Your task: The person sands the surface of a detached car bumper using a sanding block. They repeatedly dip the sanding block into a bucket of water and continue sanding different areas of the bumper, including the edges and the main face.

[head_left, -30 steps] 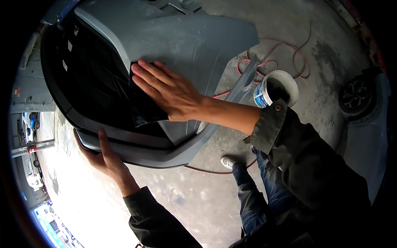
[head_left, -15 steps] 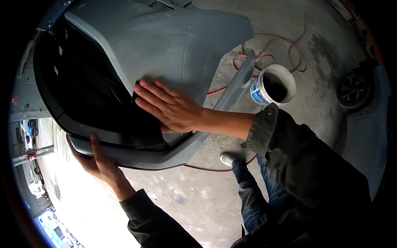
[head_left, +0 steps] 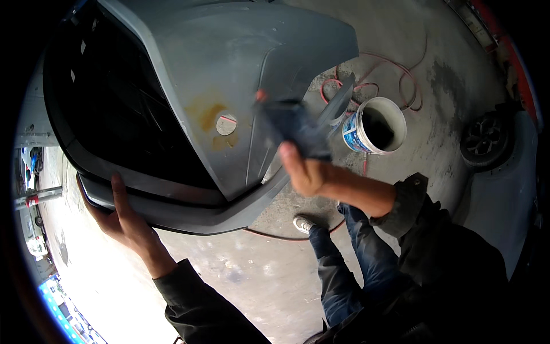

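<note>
A large grey car bumper (head_left: 212,60) with a black grille opening fills the upper left. My left hand (head_left: 126,226) grips its near lower edge, thumb on top and fingers wrapped underneath. Yellow-brown patches surround a round hole in the bumper's grey face. To the right of that hole my right hand (head_left: 306,175) is raised off the surface, smeared by motion. Between its thumb and fingers it pinches a dark, flat, square sheet of sandpaper (head_left: 292,126). Most of the fingers are hidden behind the sheet.
A white bucket (head_left: 395,112) with dark contents stands on the concrete floor (head_left: 260,269), right of the bumper. A red hose (head_left: 401,69) lies coiled behind it. At the far right is a grey car part beside a wheel (head_left: 486,140). My legs and shoe show below.
My right hand has lifted off the bumper and moved right, bringing the sandpaper with it. The hole and stained patches are now uncovered. My left hand keeps its grip.
</note>
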Demonstrator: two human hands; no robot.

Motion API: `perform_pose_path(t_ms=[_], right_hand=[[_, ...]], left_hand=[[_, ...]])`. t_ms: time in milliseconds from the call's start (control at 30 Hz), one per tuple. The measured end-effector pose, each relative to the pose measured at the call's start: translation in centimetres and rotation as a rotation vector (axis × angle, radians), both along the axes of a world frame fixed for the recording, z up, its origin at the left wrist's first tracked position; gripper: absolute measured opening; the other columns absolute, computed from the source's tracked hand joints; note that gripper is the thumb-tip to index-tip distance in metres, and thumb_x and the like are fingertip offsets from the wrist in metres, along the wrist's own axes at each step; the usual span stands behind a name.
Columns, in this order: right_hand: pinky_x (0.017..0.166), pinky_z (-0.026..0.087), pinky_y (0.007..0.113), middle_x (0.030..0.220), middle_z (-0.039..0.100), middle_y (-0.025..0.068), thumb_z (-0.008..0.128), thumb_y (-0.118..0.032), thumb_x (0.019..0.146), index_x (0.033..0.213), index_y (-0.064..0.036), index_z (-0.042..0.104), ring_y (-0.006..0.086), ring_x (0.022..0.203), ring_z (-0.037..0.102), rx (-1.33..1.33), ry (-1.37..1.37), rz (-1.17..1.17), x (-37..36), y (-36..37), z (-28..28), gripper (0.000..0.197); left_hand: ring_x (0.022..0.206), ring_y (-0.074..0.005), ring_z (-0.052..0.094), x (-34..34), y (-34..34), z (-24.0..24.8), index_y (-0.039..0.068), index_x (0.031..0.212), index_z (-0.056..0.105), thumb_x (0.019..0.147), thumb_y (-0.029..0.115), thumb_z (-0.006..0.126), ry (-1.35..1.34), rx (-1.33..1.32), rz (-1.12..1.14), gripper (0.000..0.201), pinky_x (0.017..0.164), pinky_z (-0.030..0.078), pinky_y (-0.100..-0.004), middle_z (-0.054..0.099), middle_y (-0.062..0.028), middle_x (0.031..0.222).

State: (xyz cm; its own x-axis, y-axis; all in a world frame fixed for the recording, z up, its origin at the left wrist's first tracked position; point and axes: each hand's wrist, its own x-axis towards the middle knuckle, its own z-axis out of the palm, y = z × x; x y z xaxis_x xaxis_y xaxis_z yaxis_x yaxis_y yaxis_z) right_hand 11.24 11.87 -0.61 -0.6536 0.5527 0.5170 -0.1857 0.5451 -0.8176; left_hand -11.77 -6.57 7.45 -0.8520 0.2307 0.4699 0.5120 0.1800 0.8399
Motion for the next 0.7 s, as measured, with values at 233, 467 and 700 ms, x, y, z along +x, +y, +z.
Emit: perform_pose_path(t_ms=[233,467,700], right_hand=[[0.114,0.041,0.047,0.159,0.035,0.0247,0.061,0.003,0.082,0.149,-0.0034,0.047,0.0388,0.147,0.036,0.99,-0.069,0.053,-4.3,11.0,0.6,0.069],[0.125,0.021,0.049,0.164,0.027,0.0234,0.057,-0.006,0.081,0.149,0.0064,0.042,0.036,0.153,0.026,1.006,-0.146,0.175,-7.0,12.2,1.2,0.07],[0.126,0.024,0.044,0.159,0.041,0.0122,0.039,-0.021,0.099,0.148,-0.0031,0.048,0.0246,0.151,0.034,1.508,0.009,0.608,-10.2,10.7,1.4,0.053]], left_hand=[[0.125,-0.0295,0.06,0.3,0.8,-0.3,0.003,0.146,0.052,0.092,0.022,0.075,0.062,-0.005,-0.005,0.061,0.109,0.046,-0.0402,0.062,-0.0176,0.135],[0.126,-0.03,0.06,0.3,-0.1,-0.2,0.005,0.147,0.052,0.09,0.023,0.077,0.078,-0.019,0.035,0.064,0.111,0.044,-0.0427,0.063,-0.0164,0.135],[0.125,-0.0327,0.062,-0.5,0.2,-1.5,0.009,0.146,0.053,0.085,0.035,0.081,0.09,-0.056,0.075,0.071,0.11,0.046,-0.0476,0.064,-0.0167,0.134]])
